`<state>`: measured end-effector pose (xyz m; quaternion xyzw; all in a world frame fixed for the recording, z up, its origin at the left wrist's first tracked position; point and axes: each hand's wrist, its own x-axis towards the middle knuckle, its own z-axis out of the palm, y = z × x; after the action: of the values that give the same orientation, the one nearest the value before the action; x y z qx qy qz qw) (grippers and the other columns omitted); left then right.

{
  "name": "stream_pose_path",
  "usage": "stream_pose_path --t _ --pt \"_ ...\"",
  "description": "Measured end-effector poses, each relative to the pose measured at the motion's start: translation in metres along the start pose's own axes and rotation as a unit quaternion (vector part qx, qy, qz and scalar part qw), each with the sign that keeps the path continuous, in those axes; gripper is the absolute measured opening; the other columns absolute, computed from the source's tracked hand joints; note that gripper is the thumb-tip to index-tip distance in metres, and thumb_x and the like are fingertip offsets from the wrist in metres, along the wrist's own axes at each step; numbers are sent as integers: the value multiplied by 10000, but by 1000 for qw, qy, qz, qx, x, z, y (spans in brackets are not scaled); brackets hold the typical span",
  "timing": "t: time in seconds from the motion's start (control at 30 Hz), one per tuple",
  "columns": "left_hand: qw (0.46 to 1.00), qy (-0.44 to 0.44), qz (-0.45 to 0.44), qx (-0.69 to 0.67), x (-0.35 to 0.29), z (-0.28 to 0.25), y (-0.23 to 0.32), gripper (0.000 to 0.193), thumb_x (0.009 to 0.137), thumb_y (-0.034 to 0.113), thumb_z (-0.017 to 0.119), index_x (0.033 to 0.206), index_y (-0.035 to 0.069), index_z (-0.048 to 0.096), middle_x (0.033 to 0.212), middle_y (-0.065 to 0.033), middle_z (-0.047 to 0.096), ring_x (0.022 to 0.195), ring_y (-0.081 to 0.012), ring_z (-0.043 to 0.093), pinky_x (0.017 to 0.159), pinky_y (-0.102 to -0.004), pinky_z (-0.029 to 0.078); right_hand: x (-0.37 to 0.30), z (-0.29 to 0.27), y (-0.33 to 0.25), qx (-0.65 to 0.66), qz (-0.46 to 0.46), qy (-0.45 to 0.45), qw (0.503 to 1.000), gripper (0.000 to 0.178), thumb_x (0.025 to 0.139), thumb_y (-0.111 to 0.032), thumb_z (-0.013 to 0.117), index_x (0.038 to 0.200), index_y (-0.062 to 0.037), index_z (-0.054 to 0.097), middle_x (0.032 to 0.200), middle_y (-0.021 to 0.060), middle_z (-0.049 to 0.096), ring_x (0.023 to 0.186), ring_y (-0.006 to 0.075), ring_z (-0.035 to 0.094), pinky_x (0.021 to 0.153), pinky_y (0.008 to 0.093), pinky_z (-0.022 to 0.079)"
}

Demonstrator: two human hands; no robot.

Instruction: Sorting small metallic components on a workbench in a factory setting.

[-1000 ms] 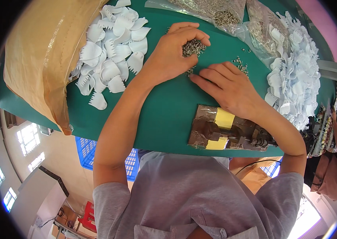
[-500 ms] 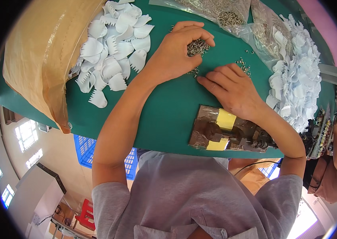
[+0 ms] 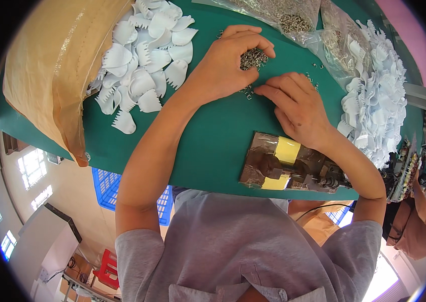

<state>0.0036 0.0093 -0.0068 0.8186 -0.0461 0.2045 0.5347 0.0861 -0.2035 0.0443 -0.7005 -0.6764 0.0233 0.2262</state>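
My left hand is curved around a heap of small bent metal clips on the green table. Its thumb and fingers are apart, with the heap between them. Close by to the right, my right hand has its fingers stretched out toward a few loose clips at the heap's near edge. Nothing shows in its grasp, though the underside is hidden. More loose clips lie just beyond the right hand. Below the right wrist stands a brown, tape-covered fixture with yellow patches.
White, tooth-edged plastic pieces are piled at left, beside a large tan sack. Another white pile lies at right. Clear plastic bags of metal clips rest at the back. A blue crate stands below the table; a person is far right.
My right hand has drawn slightly back from the heap, its thumb now more visible. My left hand stays curved around the clips, almost unmoved.
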Motion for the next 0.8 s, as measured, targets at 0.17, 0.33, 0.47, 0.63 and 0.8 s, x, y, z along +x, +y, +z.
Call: stream_pose_path --t 0.17,0.33,0.47,0.63,0.8 --pt "1000 -20 -22 -6 0 -2 4 410 772 -112 657 1137 60 726 1321 -58 740 1472 -314 503 1203 -413 450 0 6 -1 0 -10 -7 1000 416 785 -15 717 1199 -52 711 1148 90 657 1049 285 628 853 412 498" --pt "1000 -18 -16 -5 0 -2 3 410 775 -112 656 1139 61 727 1320 -58 740 1473 -316 502 1199 -413 453 -1 5 -1 0 -26 -8 1000 429 804 -37 703 1233 -38 705 1190 98 666 1101 278 636 894 406 510" --pt "1000 -22 -16 -2 1 -2 4 406 778 -109 658 1141 59 728 1319 -60 740 1470 -315 505 1198 -411 453 0 9 -1 -6 -47 -12 999 464 794 -64 713 1256 -29 698 1209 104 668 1114 274 644 918 394 521" --pt "1000 -21 -13 6 0 -3 2 403 780 -107 663 1141 58 729 1317 -59 741 1468 -313 507 1195 -409 455 -6 0 2 -35 -84 -46 995 498 752 -101 725 1244 -29 706 1223 97 676 1116 270 651 922 390 535" --pt "999 -25 -28 -13 1 -2 5 407 780 -114 656 1142 56 728 1318 -60 742 1472 -311 504 1201 -410 452 -32 -20 14 -46 -100 -109 988 460 770 -97 694 1224 -25 712 1243 103 681 1152 280 652 941 405 542"
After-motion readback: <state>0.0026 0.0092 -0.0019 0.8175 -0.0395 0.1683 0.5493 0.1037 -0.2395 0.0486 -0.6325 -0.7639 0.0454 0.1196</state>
